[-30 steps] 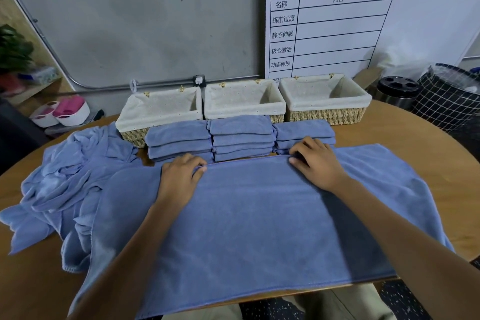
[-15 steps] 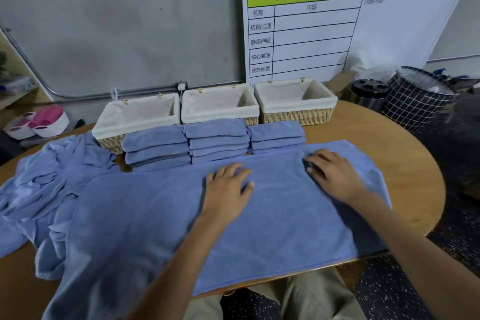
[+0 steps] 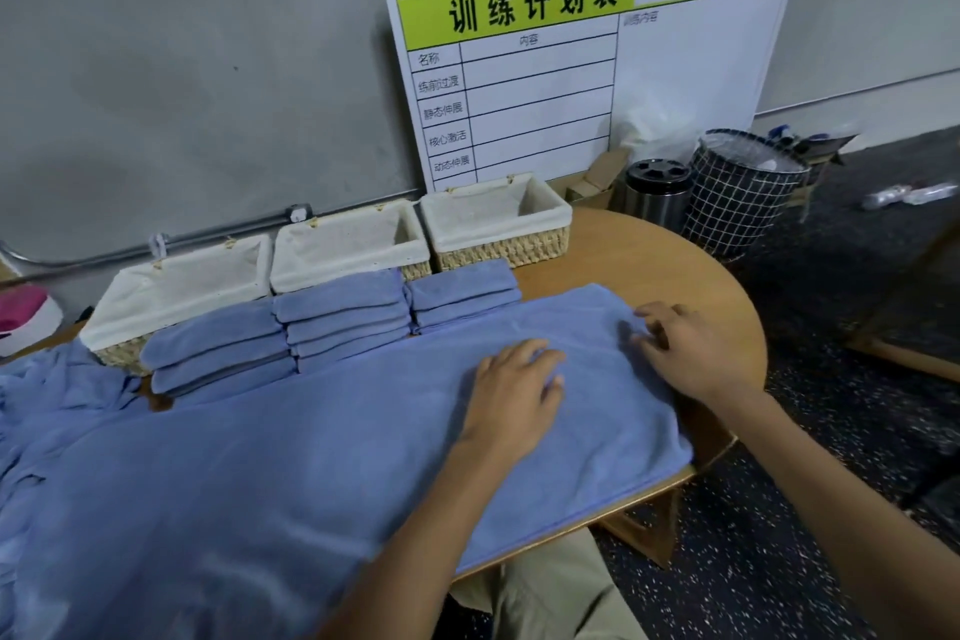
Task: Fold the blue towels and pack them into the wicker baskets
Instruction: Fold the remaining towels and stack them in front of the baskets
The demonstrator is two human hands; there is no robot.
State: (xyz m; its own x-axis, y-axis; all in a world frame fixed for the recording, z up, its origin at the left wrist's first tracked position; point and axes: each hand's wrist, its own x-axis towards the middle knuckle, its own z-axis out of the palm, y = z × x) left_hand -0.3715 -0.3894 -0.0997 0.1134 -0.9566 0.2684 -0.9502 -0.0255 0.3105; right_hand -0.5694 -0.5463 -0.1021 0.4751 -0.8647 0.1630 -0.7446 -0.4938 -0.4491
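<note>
- Blue terry cloth, one large towel (image 3: 291, 473), was spread flat over the near part of the round wooden table (image 3: 670, 265), its near hem laid along the table's near edge.
- The left hand (image 3: 511, 392) was laid palm-down on the towel, fingers straight and slightly spread; nothing was gripped.
- The right hand (image 3: 685, 348) was placed on the towel near its far right corner, fingers loosely bent with the tips pressed to the cloth; whether cloth was pinched could not be told.
- Three stacks of folded towels (image 3: 343, 312) were set in a row just beyond the spread towel's far hem.
- Three lined wicker baskets (image 3: 498, 229) were lined up along the table's far edge, behind the stacks, with no towels seen inside.
- A heap of unfolded towels (image 3: 47, 411) was left at the table's left edge.
- A whiteboard chart (image 3: 587, 78) was leaned against the wall behind the baskets.
</note>
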